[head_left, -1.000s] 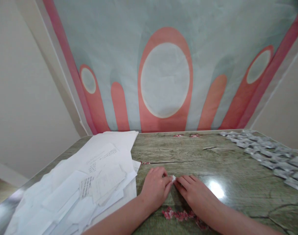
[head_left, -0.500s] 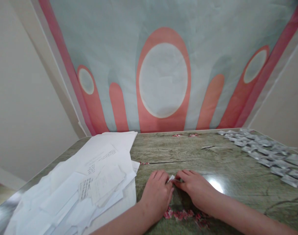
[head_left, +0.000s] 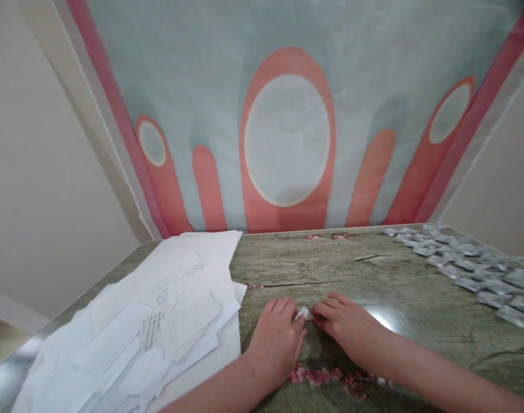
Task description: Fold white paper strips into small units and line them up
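View from a head-worn camera, looking down at a green wood-grain desk (head_left: 331,269) set against a wall hung w/ a pale blue-grey cloth patterned in salmon arches and off-white ovals (head_left: 288,137). Two bare hands meet near the desk's front centre. The left hand (head_left: 277,341) and right hand (head_left: 345,324) lie palm-down, fingertips pinched together on one small white paper scrap (head_left: 304,313), which sits on the desk between them, touching both. Each hand is narrowed to a fingertip pinch on that scrap; neither is spread wide. The scrap looks partly folded, though it is too small to say how many folds. As a judgement: folding this well likely means keeping it pressed flat to the desk, lining up edges before creasing, and running a fingertip along the crease w/o letting it slip. To the left lies a loose pile of white paper sheets (head_left: 167,310), some printed; approx. a dozen overlap, exact count unclear. At far right, well apart from the hands, small silvery folded packets (head_left: 468,264) lie in rows (roughly twenty-plus, blurred at the edge). One glare spot (head_left: 380,322) shines beside the right hand. Small red floral marks (head_left: 326,377) dot the desk.
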{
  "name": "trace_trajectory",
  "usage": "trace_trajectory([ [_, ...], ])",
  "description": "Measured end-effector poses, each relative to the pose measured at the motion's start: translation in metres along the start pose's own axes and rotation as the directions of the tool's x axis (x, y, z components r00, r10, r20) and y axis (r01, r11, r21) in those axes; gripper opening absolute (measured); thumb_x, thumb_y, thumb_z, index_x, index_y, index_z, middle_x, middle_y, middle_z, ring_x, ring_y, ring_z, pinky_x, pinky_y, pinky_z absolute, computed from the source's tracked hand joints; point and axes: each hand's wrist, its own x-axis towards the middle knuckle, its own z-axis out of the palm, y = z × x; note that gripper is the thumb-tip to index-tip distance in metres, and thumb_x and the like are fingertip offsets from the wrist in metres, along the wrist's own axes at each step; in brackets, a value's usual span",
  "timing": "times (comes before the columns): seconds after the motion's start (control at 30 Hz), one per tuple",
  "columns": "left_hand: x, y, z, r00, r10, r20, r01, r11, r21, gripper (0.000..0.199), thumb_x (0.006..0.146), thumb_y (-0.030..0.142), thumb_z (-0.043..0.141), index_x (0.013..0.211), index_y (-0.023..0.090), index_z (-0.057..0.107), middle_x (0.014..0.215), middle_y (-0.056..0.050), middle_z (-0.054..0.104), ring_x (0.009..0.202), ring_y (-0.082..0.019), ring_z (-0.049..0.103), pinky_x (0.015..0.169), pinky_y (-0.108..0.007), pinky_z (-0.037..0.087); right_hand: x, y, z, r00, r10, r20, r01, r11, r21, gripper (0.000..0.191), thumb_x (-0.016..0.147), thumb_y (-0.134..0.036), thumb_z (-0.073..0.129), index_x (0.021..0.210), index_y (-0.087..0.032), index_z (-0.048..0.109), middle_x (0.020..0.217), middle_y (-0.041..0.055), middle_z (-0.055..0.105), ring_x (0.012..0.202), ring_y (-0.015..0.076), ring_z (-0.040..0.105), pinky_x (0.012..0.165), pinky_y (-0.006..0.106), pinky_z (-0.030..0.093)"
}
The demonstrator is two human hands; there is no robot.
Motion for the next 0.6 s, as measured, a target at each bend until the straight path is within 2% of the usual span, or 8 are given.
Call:
trace_trajectory([
  [0.1, 0.0, 0.0, 0.0, 1.0, -0.006, 0.004, 0.006, 1.0, -0.009, 0.014, 0.084, 0.021, 0.05, 0.096, 0.019, 0.057, 0.094, -0.005, 0.052, 0.096, -0.022, 0.045, 0.085, -0.039, 0.04, -0.002, 0.003, -0.004, 0.999, -0.02, 0.051, 0.017, 0.999, 0.047, 0.034, 0.08, -0.009, 0.042, 0.105, -0.016, 0.063, 0.111, 0.0093, 0.061, 0.103, 0.0227, 0.052, 0.101, 0.044, 0.023],
  [0.23, -0.001, 0.001, 0.001, 1.0, -0.009, 0.004, 0.009, 1.0, -0.015, 0.015, 0.084, 0.02, 0.05, 0.098, 0.019, 0.056, 0.094, -0.005, 0.052, 0.097, -0.022, 0.045, 0.086, -0.039, 0.04, -0.004, 0.004, -0.008, 0.998, -0.03, 0.06, 0.025, 0.997, 0.076, 0.037, 0.078, -0.009, 0.041, 0.108, -0.016, 0.061, 0.114, 0.01, 0.059, 0.105, 0.0237, 0.052, 0.102, 0.046, 0.022],
  [0.33, -0.001, 0.001, 0.003, 1.0, -0.007, -0.001, 0.007, 1.0, -0.021, 0.017, 0.083, 0.02, 0.05, 0.099, 0.019, 0.056, 0.096, -0.006, 0.052, 0.099, -0.022, 0.044, 0.087, -0.04, 0.039, -0.003, 0.005, -0.004, 0.999, -0.037, 0.014, 0.035, 0.994, 0.107, 0.037, 0.076, -0.008, 0.043, 0.106, -0.016, 0.063, 0.112, 0.0093, 0.061, 0.103, 0.0231, 0.053, 0.1, 0.044, 0.025],
  [0.43, -0.002, -0.001, 0.005, 1.0, -0.004, -0.007, 0.003, 0.999, -0.036, 0.018, 0.084, 0.02, 0.05, 0.1, 0.019, 0.055, 0.097, -0.006, 0.051, 0.101, -0.023, 0.044, 0.088, -0.04, 0.039, -0.001, 0.008, 0.005, 0.997, -0.025, -0.073, 0.036, 0.986, 0.164, 0.034, 0.078, -0.007, 0.042, 0.099, -0.018, 0.066, 0.106, 0.0071, 0.064, 0.099, 0.0205, 0.054, 0.094, 0.037, 0.033],
  [0.6, -0.002, -0.002, 0.005, 1.0, 0.005, -0.01, -0.005, 0.998, -0.058, 0.015, 0.082, 0.02, 0.052, 0.096, 0.019, 0.056, 0.096, -0.005, 0.051, 0.098, -0.021, 0.045, 0.087, -0.039, 0.04, 0.002, 0.014, 0.02, 0.984, 0.048, -0.17, -0.004, 0.969, 0.248, 0.034, 0.081, -0.008, 0.042, 0.098, -0.021, 0.067, 0.1, 0.0045, 0.066, 0.095, 0.0184, 0.055, 0.087, 0.032, 0.039],
])
